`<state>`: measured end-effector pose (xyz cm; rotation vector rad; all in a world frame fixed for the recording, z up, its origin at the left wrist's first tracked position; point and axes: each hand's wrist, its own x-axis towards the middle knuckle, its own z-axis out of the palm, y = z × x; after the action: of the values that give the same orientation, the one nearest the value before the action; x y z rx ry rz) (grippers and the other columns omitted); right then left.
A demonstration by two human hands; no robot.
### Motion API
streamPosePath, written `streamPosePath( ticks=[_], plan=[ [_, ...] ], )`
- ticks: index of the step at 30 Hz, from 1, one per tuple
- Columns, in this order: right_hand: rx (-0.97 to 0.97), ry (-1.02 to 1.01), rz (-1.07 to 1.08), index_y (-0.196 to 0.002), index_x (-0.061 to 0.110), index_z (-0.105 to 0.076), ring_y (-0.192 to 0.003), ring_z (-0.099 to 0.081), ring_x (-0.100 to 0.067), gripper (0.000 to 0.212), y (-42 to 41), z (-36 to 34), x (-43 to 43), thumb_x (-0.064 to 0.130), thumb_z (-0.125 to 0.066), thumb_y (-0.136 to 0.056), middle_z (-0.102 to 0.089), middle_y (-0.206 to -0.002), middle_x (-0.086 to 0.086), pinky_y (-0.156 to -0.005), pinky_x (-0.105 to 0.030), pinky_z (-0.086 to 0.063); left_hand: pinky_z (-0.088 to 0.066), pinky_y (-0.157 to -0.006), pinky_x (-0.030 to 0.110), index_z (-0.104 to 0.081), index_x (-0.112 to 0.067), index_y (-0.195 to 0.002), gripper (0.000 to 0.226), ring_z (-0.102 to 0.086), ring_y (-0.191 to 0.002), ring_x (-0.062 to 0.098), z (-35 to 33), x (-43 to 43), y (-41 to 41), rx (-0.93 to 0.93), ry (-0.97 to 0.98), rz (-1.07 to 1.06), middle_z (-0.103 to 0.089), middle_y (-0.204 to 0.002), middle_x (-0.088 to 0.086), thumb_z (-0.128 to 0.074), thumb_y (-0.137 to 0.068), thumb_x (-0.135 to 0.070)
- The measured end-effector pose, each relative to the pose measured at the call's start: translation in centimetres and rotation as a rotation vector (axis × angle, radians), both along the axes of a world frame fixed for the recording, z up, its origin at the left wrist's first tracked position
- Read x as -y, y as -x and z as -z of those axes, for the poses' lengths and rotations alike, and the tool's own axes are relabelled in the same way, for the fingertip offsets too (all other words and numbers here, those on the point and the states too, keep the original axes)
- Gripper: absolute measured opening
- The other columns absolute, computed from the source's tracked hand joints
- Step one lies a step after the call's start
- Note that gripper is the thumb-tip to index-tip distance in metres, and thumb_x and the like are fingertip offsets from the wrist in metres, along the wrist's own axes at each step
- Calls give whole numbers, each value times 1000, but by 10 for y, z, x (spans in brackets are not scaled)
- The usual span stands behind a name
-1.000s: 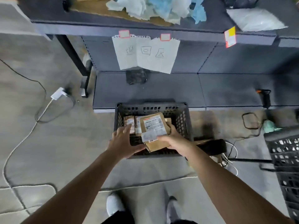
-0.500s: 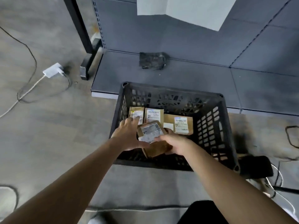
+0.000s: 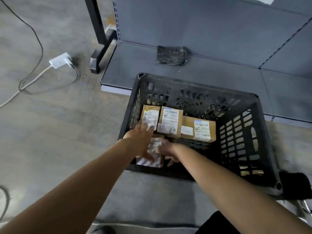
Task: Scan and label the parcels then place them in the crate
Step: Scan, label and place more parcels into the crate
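Observation:
A black plastic crate (image 3: 199,86) stands on the floor against a grey shelf base. Three brown labelled parcels lie side by side along its far wall: one at the left (image 3: 150,114), one in the middle (image 3: 170,121), one at the right (image 3: 199,130). A fourth brown parcel (image 3: 155,148) with a white label sits low in the near left corner. My left hand (image 3: 141,141) lies flat over it, fingers stretched toward the left rear parcel. At the fourth parcel's right edge, my right hand (image 3: 168,152) grips it with curled fingers. Most of that parcel is hidden.
A white power adapter (image 3: 60,62) with trailing cables lies on the floor at the left. A black bag (image 3: 171,55) rests on the shelf base (image 3: 228,76). The shelf's dark upright post (image 3: 98,31) stands at the back left. A dark object (image 3: 293,186) sits beside the crate's near right corner.
Both hands have lowered the parcel from above the rim down into the crate's near left corner. The view has tilted down and closer to the crate.

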<state>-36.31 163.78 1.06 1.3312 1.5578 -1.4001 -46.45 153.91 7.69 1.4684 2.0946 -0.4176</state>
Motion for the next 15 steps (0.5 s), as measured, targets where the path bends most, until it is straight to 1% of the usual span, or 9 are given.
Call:
streamPosePath(
  ticks=[2, 3, 5, 7, 9, 11, 12, 14, 15],
  plan=[
    [-14, 3, 30, -156, 25, -6, -130, -47, -34, 77, 0, 2, -7, 26, -57, -99, -31, -156, -13, -71, -46, -57, -24, -118, 46, -8, -8, -152, 125, -7, -148, 34, 4, 0, -2, -11, 18, 10, -12, -158, 16, -68, -65, -74],
    [-17, 7, 53, -157, 23, -7, -131, -48, -34, 74, -1, 3, -11, 23, -54, -100, -30, -157, -12, -73, -48, -57, -25, -118, 45, -10, -7, -151, 123, -9, -147, 34, 6, -1, -2, -16, 23, 10, -13, -157, 16, -68, -66, -74],
    [-11, 22, 77, -156, 16, -17, -131, -49, -32, 62, -1, 8, -15, 17, -47, -102, -32, -157, -12, -79, -49, -57, -25, -118, 44, -12, -6, -150, 121, -10, -147, 33, 9, -1, -4, -26, 27, 16, -15, -156, 18, -68, -67, -73],
    [-27, 43, 53, -154, 15, -27, -131, -50, -29, 53, -1, 13, -17, 11, -42, -103, -37, -155, -10, -86, -45, -55, -24, -118, 45, -11, -6, -151, 122, -8, -148, 34, 14, -1, -6, -36, 28, 31, -15, -157, 19, -68, -66, -73],
    [-56, 82, 12, -155, 20, -24, -131, -51, -27, 57, 1, 11, -15, 10, -44, -102, -40, -153, -8, -91, -46, -53, -24, -118, 47, -9, -8, -152, 123, -6, -148, 33, 17, -1, -8, -44, 31, 29, -13, -158, 16, -68, -65, -73],
    [-58, 46, -65, -156, 24, -20, -127, -54, -25, 61, 1, 2, -13, 18, -47, -102, -42, -152, -6, -97, -47, -51, -24, -118, 48, -5, -10, -153, 123, -2, -149, 33, 18, 0, -11, -46, 50, 3, -9, -160, 14, -68, -67, -72],
    [-62, -15, -116, -156, 23, -19, -126, -54, -25, 61, -1, -3, -13, 24, -48, -102, -42, -151, -6, -99, -46, -50, -24, -117, 49, -3, -10, -153, 123, 0, -149, 33, 16, 1, -14, -48, 61, -16, -5, -161, 13, -68, -69, -71],
    [-100, -158, -183, -155, 19, -23, -129, -49, -27, 61, -9, -24, -15, 35, -48, -101, -40, -151, -8, -101, -40, -47, -24, -116, 49, 1, -11, -153, 121, 2, -149, 34, 4, 5, -21, -76, 85, -45, 1, -161, 14, -65, -72, -71],
    [-125, -210, -185, -154, 18, -25, -132, -46, -29, 62, -16, -40, -16, 38, -49, -101, -38, -153, -9, -104, -38, -44, -24, -116, 48, 2, -11, -153, 120, 1, -149, 34, -8, 7, -25, -104, 87, -51, 0, -161, 14, -63, -74, -71]
  ],
)
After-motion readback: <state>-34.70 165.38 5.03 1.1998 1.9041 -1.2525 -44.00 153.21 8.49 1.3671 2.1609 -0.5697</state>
